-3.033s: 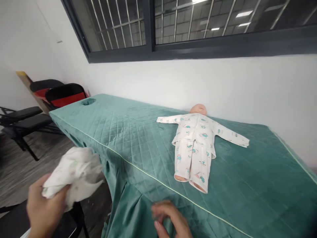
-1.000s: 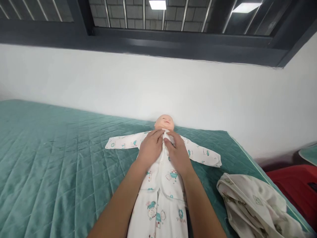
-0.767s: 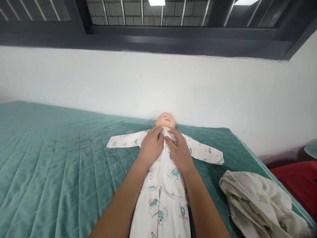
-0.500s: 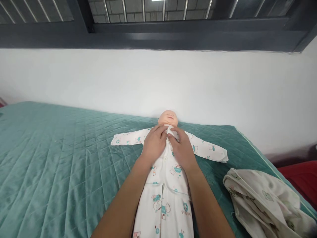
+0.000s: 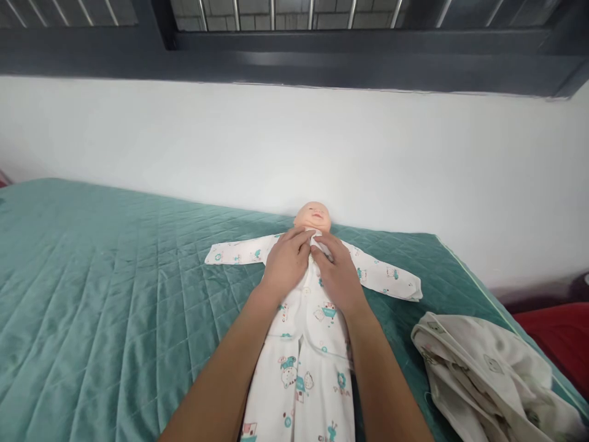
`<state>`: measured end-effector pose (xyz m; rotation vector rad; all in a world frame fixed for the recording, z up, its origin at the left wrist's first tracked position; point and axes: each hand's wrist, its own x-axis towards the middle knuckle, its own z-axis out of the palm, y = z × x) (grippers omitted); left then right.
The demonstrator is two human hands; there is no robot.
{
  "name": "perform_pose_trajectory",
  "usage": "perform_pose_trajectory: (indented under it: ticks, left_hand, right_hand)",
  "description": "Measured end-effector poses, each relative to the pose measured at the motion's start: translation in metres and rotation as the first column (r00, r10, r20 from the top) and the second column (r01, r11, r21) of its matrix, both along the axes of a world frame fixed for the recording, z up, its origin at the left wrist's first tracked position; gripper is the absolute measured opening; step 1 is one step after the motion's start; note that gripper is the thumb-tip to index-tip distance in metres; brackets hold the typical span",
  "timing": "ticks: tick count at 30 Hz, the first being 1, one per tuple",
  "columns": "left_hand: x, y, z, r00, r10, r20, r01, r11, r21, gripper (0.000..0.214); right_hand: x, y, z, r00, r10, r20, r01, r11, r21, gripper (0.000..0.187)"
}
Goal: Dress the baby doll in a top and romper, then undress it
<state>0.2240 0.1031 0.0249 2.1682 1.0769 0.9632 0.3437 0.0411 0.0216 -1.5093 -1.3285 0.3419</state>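
A baby doll [image 5: 313, 215] lies on its back, dressed in a white printed top [image 5: 294, 316] with both sleeves spread out sideways. Matching white trousers [image 5: 276, 393] cover its legs. My left hand [image 5: 289, 256] rests on the top's chest near the neck, fingers bent and pinching the front edge of the collar. Close beside it, my right hand [image 5: 338, 270] grips the other side of the same opening with thumb and fingers. A button shows lower on the front placket. Whatever is between my fingertips is mostly hidden.
The doll lies on a green quilted bedspread [image 5: 115, 294]. At the lower right is a crumpled off-white printed cloth [image 5: 497, 374], with a red object [image 5: 556, 337] beyond the bed's edge. A white wall [image 5: 294, 141] rises behind, under a dark barred window frame [image 5: 345, 58].
The view has shifted slightly. Both hands stay at the top's collar, with only tiny finger movement; the doll lies as before.
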Motion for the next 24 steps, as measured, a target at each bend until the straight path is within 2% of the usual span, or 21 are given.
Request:
perform_pose_trajectory:
  ticks: [6, 12, 16, 24]
  left_hand:
    - [-0.0001, -0.0022, 0.0033, 1.000, 0.006, -0.001, -0.006, 1.000, 0.018, 0.044]
    - [0.0000, -0.0009, 0.0028, 1.000, 0.028, -0.013, -0.028, 1.000, -0.004, 0.040]
    - [-0.0003, 0.0001, 0.0023, 1.000, 0.012, 0.009, -0.012, 1.000, 0.007, 0.040]
    - [0.0006, 0.0018, 0.0027, 0.999, -0.007, 0.034, 0.006, 1.000, 0.006, 0.039]
  right_hand:
    - [-0.0013, -0.0007, 0.0003, 0.999, -0.020, 0.050, 0.022, 0.999, -0.042, 0.033]
    - [-0.0049, -0.0024, 0.0048, 0.999, -0.051, 0.015, 0.051, 0.999, -0.019, 0.037]
    - [-0.0049, -0.0026, 0.0058, 0.996, -0.012, 0.083, 0.014, 1.000, -0.023, 0.040]
    - [-0.0058, -0.0025, 0.0036, 0.985, -0.041, 0.170, 0.047, 0.998, -0.029, 0.042]
